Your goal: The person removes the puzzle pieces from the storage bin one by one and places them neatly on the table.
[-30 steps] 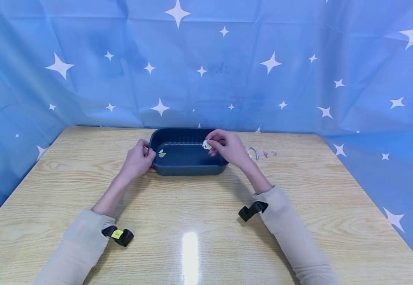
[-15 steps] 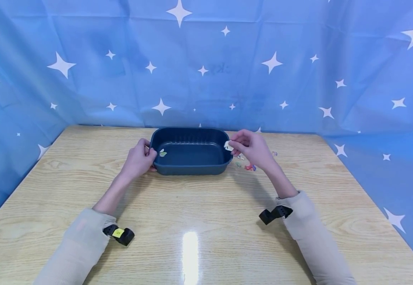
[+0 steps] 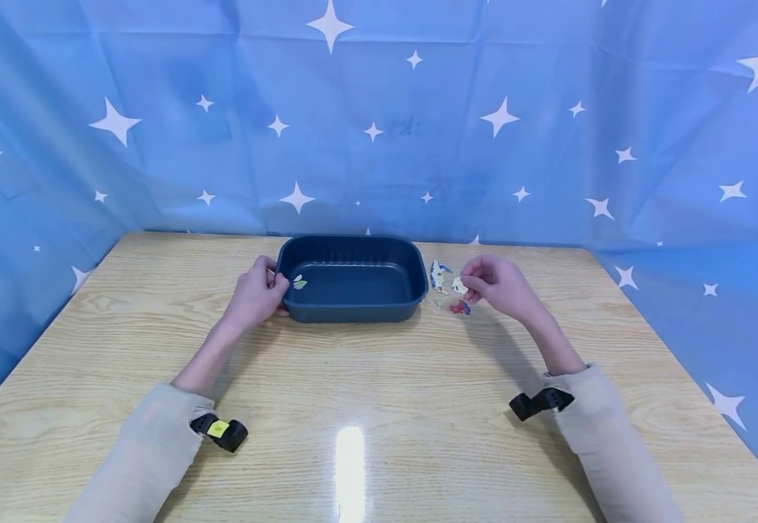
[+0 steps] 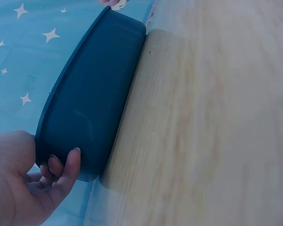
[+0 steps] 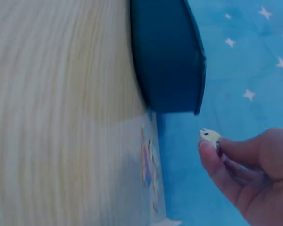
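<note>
A dark blue rectangular basin stands at the back middle of the table. At its left end my left hand grips the wall, the thumb at the rim; in the left wrist view, fingers press the outer side. Inside the basin, near that end, lies a small pale green-and-white piece. My right hand, to the right of the basin, pinches a small flat white piece with dark marks between thumb and finger. It is held above the table, close to several small colourful cutouts.
On the table right of the basin lie a blue-and-white cutout, a red-and-blue one and a tiny greenish one. A blue star-patterned curtain hangs behind the wooden table.
My right hand has moved from over the basin's right end out to its right, still pinching the white piece. Cutouts beside the basin have come into sight. My left hand keeps its grip.
</note>
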`<state>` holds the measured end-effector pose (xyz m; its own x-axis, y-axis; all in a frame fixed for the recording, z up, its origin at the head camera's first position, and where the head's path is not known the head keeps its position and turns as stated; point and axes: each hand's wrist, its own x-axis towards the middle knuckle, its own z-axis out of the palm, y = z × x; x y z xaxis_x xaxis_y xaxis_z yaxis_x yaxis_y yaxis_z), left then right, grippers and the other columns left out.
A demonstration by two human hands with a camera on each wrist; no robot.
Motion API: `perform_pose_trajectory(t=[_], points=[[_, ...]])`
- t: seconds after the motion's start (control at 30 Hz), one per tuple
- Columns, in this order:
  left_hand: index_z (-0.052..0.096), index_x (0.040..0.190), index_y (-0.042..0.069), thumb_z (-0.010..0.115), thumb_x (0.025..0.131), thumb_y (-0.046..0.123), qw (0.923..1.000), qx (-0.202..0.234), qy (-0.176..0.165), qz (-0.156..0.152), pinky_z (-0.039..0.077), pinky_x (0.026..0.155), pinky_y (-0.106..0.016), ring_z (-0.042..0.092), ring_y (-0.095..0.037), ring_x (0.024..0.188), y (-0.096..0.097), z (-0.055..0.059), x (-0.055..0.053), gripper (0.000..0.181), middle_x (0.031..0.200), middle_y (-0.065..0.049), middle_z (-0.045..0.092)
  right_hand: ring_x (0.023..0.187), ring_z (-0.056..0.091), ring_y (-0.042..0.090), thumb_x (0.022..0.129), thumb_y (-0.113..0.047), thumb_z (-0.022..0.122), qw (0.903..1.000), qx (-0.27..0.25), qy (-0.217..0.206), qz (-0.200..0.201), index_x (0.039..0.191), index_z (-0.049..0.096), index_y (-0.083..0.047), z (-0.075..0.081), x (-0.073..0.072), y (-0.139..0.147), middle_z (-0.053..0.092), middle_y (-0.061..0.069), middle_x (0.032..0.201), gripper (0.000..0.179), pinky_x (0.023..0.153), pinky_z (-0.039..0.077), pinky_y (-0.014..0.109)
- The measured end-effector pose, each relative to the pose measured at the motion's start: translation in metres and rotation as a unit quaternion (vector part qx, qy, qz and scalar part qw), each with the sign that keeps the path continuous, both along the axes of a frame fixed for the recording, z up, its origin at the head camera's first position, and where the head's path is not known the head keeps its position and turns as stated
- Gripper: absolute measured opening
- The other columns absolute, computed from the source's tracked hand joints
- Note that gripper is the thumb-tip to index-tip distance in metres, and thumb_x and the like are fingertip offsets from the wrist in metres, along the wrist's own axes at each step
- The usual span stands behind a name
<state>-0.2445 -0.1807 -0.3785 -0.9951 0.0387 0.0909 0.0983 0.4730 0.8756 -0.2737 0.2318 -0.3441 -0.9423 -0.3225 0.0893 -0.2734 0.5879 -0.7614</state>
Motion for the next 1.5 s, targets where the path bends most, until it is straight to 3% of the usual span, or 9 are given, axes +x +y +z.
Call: perform_pose_trajectory(t=[0.23,0.53,1.03,1.5], points=[[0.046,0.122,-0.011,0.044,0.1,0.007,1.0,-0.003,-0.001,-0.001,0.064,0.058,-0.035,0.069,-0.023,0.057,0.001,0.0,0.0,0.028,0.082,-0.013,0.054,0.079,0.068,0.039,0.101,-0.004,0.058,0.9981,0.06,-0.014,-0.001,0.108,0.061,0.009,-0.004,0.002,0.019,0.067,0.022,0.089,0.015,0.07,0.064,0.044],[0.045,0.122,-0.01,0.044,0.1,0.007,1.0,-0.002,-0.006,-0.003,0.064,0.058,-0.034,0.068,-0.021,0.056,0.003,0.0,0.0,0.028,0.082,-0.013,0.053,0.075,0.068,0.03,0.1,-0.001,0.058,0.9931,0.115,-0.021,0.003,0.106,0.061,0.008,-0.01,0.0,0.036,0.068,0.018,0.09,0.011,0.066,0.063,0.039],[0.046,0.121,-0.011,0.043,0.099,0.007,1.0,0.002,0.007,0.0,0.064,0.056,-0.036,0.069,-0.026,0.057,0.001,-0.002,-0.001,0.029,0.082,-0.012,0.056,0.077,0.068,0.024,0.099,-0.004,0.061,0.9909,0.1,-0.09,0.002,0.107,0.061,0.009,-0.018,-0.006,0.048,0.069,0.017,0.09,0.015,0.067,0.064,0.032],[0.046,0.121,-0.011,0.043,0.1,0.007,1.0,-0.003,0.007,0.002,0.064,0.057,-0.035,0.069,-0.023,0.056,-0.001,0.0,-0.001,0.029,0.083,-0.013,0.056,0.076,0.067,0.023,0.101,-0.009,0.06,0.9912,0.111,-0.072,-0.005,0.117,0.06,0.008,-0.017,-0.009,0.055,0.069,0.016,0.086,0.023,0.065,0.061,0.03]])
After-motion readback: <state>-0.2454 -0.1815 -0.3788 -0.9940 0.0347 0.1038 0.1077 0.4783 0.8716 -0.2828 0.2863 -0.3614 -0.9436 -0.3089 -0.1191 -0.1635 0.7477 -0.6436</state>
